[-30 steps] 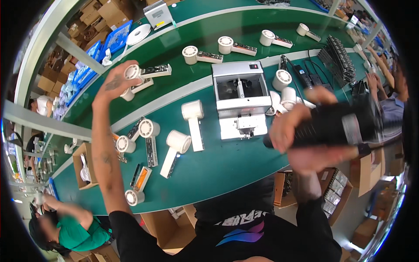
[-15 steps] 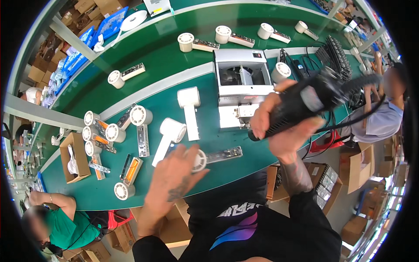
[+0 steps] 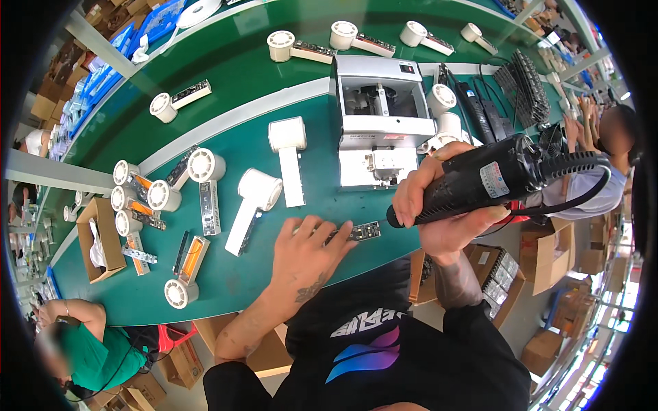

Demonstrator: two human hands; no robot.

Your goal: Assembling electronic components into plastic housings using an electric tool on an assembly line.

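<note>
Shifted rightward over green workbench [image 3: 233,279] since earlier frame, with left hand [image 3: 305,257]. Right of centre, gripping black corded power tool [image 3: 473,181] in right hand [image 3: 447,233], with fingers wrapped around it. Mid-frame, just left of tool: covering left end of open handle [image 3: 365,231] with slightly spread left fingers; cannot tell grip underneath.

Head camera: worn on the person's head, the left of a side-by-side pair, facing steeply down and forward.
Green worktop [image 3: 226,288]: seen from above its near edge, which bends across the lower middle.
White rail [image 3: 274,103]: along the worktop's far edge, curved by the wide fisheye lens.
Left hand [image 3: 305,253] and right hand [image 3: 442,229]: close below the lens, around mid-picture.
Black shirt [image 3: 384,370]: bottom centre, viewed from above.
</note>
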